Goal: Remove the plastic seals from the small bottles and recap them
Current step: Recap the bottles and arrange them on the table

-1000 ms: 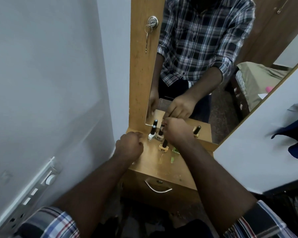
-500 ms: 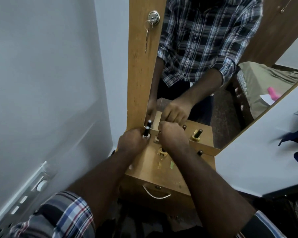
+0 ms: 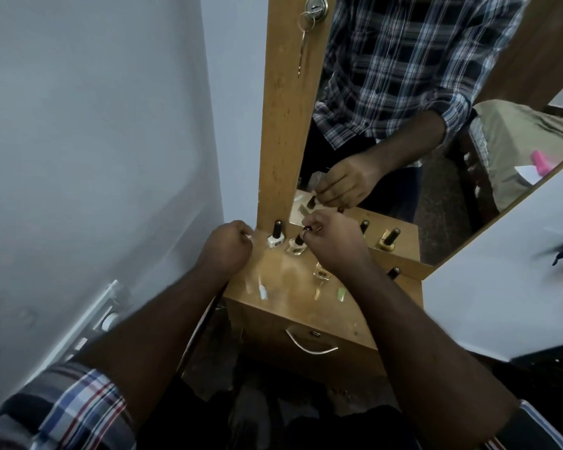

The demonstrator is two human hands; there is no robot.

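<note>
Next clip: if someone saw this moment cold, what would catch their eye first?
Most likely the two bare hands meeting over the small wooden dresser top: the right hand pinches at the black cap of a clear small bottle, while the left hand sits fisted at the dresser's left edge. Next, the white small bottle with a black cap standing against the wooden mirror frame, and the tall mirror reflecting the plaid-shirted person.

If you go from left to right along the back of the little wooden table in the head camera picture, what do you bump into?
Left hand → white bottle with a black cap → clear bottle that the right hand pinches by its cap.
</note>
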